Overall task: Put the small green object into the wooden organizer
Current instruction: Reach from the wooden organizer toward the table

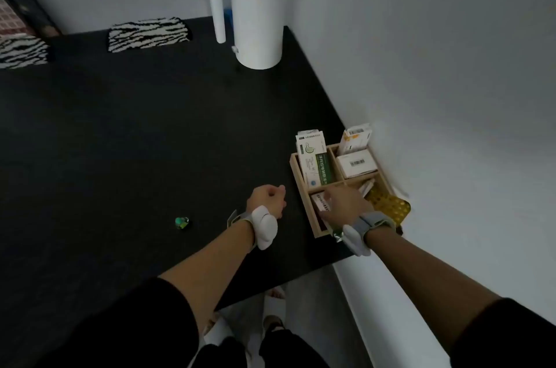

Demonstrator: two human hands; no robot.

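The small green object (181, 222) is seen alone on the black table (120, 141), left of both hands, with open surface around it. The wooden organizer (304, 187) is set at the table's right edge. The left hand (267, 198) is loosely curled, empty; the right hand (346, 202) is laid over the organizer's near compartments, fingers hidden. Box print is unreadable.
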